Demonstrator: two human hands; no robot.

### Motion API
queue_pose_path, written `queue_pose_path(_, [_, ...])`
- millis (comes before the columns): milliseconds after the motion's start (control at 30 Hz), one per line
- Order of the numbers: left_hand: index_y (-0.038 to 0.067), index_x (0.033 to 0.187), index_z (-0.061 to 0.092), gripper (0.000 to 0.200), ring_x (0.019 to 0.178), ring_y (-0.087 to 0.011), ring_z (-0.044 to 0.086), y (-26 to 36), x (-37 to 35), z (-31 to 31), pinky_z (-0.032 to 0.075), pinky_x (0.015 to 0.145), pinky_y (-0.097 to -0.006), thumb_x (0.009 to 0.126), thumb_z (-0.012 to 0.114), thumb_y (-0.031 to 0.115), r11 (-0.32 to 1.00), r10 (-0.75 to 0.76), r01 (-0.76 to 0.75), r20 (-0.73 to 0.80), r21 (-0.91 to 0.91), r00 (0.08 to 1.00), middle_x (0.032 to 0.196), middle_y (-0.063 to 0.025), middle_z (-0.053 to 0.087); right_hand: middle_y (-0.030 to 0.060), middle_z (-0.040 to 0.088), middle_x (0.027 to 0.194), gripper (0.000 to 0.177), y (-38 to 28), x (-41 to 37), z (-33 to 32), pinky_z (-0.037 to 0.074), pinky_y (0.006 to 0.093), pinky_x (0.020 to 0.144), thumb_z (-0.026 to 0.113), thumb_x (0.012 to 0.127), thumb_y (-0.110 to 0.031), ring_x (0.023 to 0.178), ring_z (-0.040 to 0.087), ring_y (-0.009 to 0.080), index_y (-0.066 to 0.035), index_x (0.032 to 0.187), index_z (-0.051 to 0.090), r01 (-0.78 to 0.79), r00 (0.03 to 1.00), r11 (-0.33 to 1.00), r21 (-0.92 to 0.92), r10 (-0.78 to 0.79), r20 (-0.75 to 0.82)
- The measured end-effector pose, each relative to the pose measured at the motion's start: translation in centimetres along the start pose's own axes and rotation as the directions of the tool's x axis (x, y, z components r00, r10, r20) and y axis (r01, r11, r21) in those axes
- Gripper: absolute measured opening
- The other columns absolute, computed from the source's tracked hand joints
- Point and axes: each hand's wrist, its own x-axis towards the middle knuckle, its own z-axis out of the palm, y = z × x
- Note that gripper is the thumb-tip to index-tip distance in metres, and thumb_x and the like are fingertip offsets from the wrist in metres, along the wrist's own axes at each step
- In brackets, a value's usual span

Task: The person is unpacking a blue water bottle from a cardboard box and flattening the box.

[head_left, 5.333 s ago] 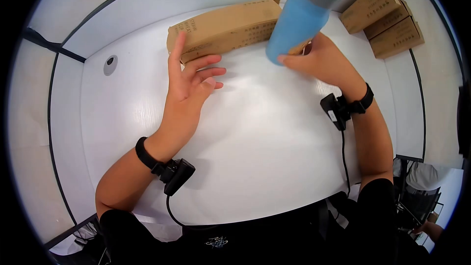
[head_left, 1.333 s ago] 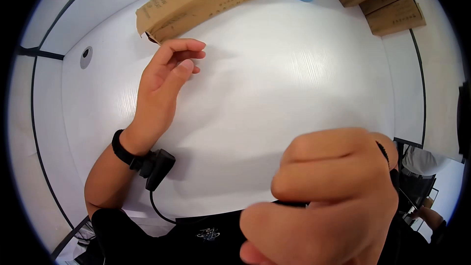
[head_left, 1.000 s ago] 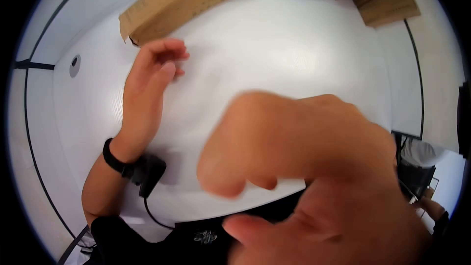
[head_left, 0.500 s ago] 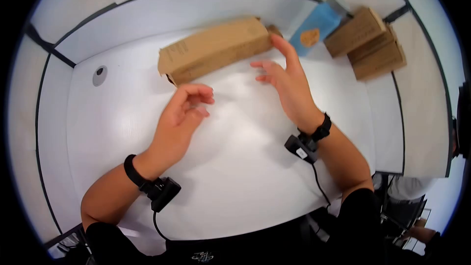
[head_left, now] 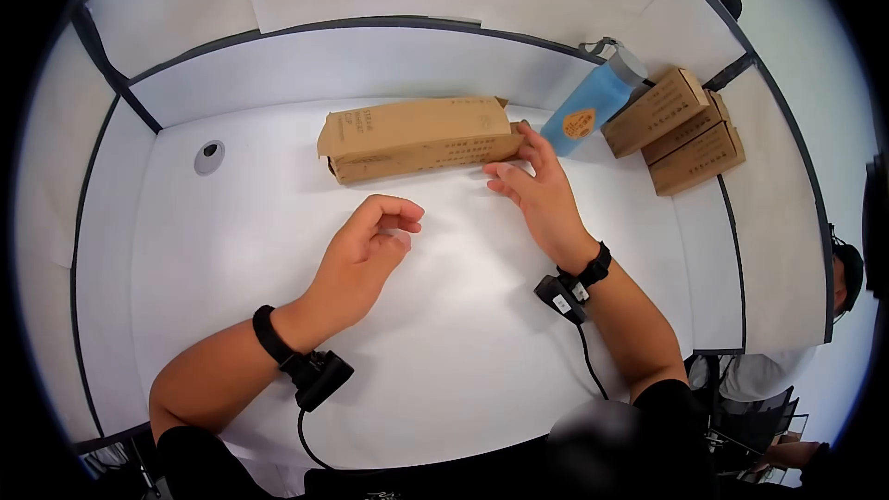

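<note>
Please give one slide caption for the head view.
Right hand touching a long cardboard box; left hand curled over the white table.

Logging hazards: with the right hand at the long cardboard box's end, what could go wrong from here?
1. The right hand touches the long cardboard box at its right end; swinging it might knock the blue bottle close behind.
2. The left hand is off the box, so a one-handed lift may tip it.
</note>
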Motion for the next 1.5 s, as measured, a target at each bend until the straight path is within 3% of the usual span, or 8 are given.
queue_pose_path(67, [0.004,0.135,0.058,0.030,0.128,-0.0166,0.058,0.0,-0.1,-0.1,0.048,0.105,-0.0347,0.107,0.048,0.006,1.000,-0.010,0.010,0.021,0.010,1.000,0.134,-0.0046,0.060,0.0133,0.052,0.146,0.066,0.4,0.1,-0.2,0.057,0.0401,0.105,0.063,0.105,-0.006,0.127,0.066,0.0245,0.001,0.163,0.032,0.000,1.000,1.000,-0.031,0.000,0.004])
queue_pose_path(133, [0.005,0.135,0.058,0.030,0.126,-0.0166,0.059,0.2,0.3,0.0,0.048,0.105,-0.0345,0.107,0.048,0.006,1.000,-0.016,0.016,0.019,0.011,1.000,0.133,-0.0043,0.060,0.0103,0.063,0.129,0.041,0.5,0.4,-0.5,0.059,0.0380,0.102,0.064,0.107,-0.009,0.122,0.067,0.0224,0.003,0.143,0.049,-0.019,0.999,0.998,-0.068,0.022,0.044])
queue_pose_path(333, [0.003,0.133,0.058,0.025,0.124,-0.0159,0.058,0.2,0.4,-0.1,0.048,0.108,-0.0337,0.109,0.054,0.006,0.999,0.003,-0.003,0.001,-0.048,1.000,0.130,-0.0050,0.061,0.0112,0.068,0.123,0.022,1.1,0.5,-0.4,0.062,0.0351,0.093,0.060,0.112,-0.013,0.105,0.074,0.0224,-0.002,0.130,0.054,0.024,1.000,1.000,0.001,-0.024,0.006])
queue_pose_path(467, [0.004,0.136,0.057,0.028,0.124,-0.0186,0.061,0.5,0.3,0.0,0.049,0.103,-0.0354,0.109,0.049,0.008,1.000,0.016,-0.016,0.008,0.010,1.000,0.132,-0.0066,0.062,0.0129,0.068,0.124,0.020,0.2,0.2,0.1,0.062,0.0361,0.092,0.055,0.115,-0.018,0.103,0.075,0.0237,-0.004,0.129,0.052,0.000,1.000,0.997,0.077,0.002,-0.025])
queue_pose_path(667, [0.004,0.140,0.056,0.030,0.124,-0.0202,0.062,1.2,0.7,0.0,0.050,0.105,-0.0364,0.114,0.048,0.015,0.999,-0.032,0.031,-0.034,-0.019,0.999,0.136,-0.0091,0.061,0.0129,0.069,0.120,0.021,0.8,0.7,-0.7,0.059,0.0386,0.092,0.051,0.116,-0.020,0.101,0.074,0.0246,-0.005,0.132,0.051,0.168,0.978,0.969,0.179,-0.142,-0.150])
queue_pose_path(1000, [0.010,0.157,0.041,0.047,0.132,-0.0250,0.061,-0.3,0.8,-0.3,0.050,0.108,-0.0410,0.116,0.051,0.030,0.990,0.008,-0.013,-0.038,-0.142,0.999,0.151,-0.0102,0.056,0.0068,0.068,0.107,0.022,0.9,1.0,-1.2,0.053,0.0335,0.084,0.051,0.116,-0.019,0.088,0.063,0.0167,-0.004,0.131,0.055,0.225,0.966,0.935,0.274,-0.177,-0.191])
queue_pose_path(1300, [0.011,0.160,0.037,0.054,0.133,-0.0234,0.058,1.5,1.0,1.0,0.051,0.109,-0.0442,0.106,0.046,0.014,0.991,-0.078,0.062,-0.128,-0.121,0.989,0.150,-0.0079,0.053,0.0046,0.066,0.103,0.022,1.2,0.9,-1.5,0.052,0.0301,0.081,0.053,0.115,-0.020,0.087,0.062,0.0130,-0.004,0.130,0.057,0.224,0.938,0.958,0.177,-0.163,-0.307])
queue_pose_path(1500, [0.007,0.165,0.031,0.056,0.127,-0.0220,0.059,0.4,1.0,-0.1,0.051,0.111,-0.0444,0.116,0.048,0.026,0.983,-0.039,0.030,-0.052,-0.179,0.998,0.149,-0.0113,0.053,0.0027,0.064,0.097,0.023,1.1,0.7,-1.3,0.048,0.0282,0.078,0.054,0.115,-0.021,0.083,0.057,0.0101,-0.004,0.130,0.056,0.212,0.928,0.971,0.110,-0.165,-0.334])
